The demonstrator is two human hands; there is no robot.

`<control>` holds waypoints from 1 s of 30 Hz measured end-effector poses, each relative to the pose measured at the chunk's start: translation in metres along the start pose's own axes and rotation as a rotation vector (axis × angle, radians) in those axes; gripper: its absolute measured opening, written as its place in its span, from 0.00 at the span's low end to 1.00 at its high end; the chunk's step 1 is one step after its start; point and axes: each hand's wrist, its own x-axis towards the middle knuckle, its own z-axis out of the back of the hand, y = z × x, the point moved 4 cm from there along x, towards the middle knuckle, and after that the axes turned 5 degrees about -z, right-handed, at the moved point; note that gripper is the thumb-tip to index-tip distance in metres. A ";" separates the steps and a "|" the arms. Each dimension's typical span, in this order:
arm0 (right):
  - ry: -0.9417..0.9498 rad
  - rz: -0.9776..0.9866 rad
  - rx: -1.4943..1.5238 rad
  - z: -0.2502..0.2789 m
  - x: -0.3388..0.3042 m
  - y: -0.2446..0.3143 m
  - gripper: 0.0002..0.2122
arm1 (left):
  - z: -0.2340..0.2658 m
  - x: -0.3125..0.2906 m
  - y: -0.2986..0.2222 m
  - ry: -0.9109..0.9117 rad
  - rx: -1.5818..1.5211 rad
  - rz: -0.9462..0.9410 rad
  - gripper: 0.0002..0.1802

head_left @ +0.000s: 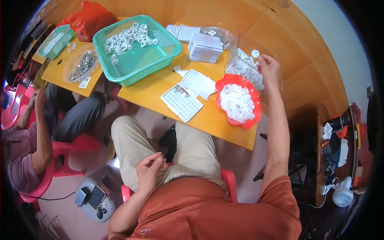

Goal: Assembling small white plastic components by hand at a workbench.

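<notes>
My right hand (270,69) reaches to the far right of the table, its thumb and fingertips pinched at a small white round piece (255,53) with a hole. Just below it lies a clear plastic bag (249,71) full of similar white pieces. My left hand (149,169) is over my lap with its fingers curled together; what it holds, if anything, is too small to tell. A red scalloped bowl (257,105) heaped with small white parts sits near the right front corner. Left of it are a white gridded tray (188,107) with a few dark discs and another white tray (199,83).
Farther back stand a green basket (138,66) with white rings, stacked white trays (205,48) and a red plastic bag (90,20). At left, a clear bowl (83,66) holds metal parts. Another person (28,152) sits there. A small fan (343,192) is at right.
</notes>
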 end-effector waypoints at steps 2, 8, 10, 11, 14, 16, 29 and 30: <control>-0.001 0.038 -0.045 -0.007 -0.001 -0.007 0.12 | 0.003 0.000 -0.001 -0.012 0.016 0.000 0.10; 0.438 0.195 -0.104 -0.074 -0.094 0.033 0.09 | 0.007 0.002 0.007 0.044 -0.026 0.015 0.10; 0.578 0.214 -0.143 -0.096 -0.119 0.041 0.09 | 0.005 0.000 0.006 0.032 -0.031 0.025 0.09; 0.614 0.259 -0.188 -0.106 -0.128 0.045 0.09 | 0.005 0.000 0.006 0.027 -0.037 0.035 0.09; 0.685 0.358 -0.259 -0.126 -0.140 0.048 0.10 | 0.005 0.000 0.007 0.017 -0.017 0.041 0.09; 0.750 0.341 -0.316 -0.140 -0.144 0.047 0.11 | 0.005 -0.001 0.002 0.005 -0.026 0.049 0.09; 0.837 0.321 -0.364 -0.172 -0.136 0.053 0.12 | 0.012 0.004 0.011 0.017 -0.052 0.039 0.09; 0.851 0.327 -0.376 -0.174 -0.135 0.055 0.12 | 0.012 0.004 0.010 0.014 -0.052 0.041 0.09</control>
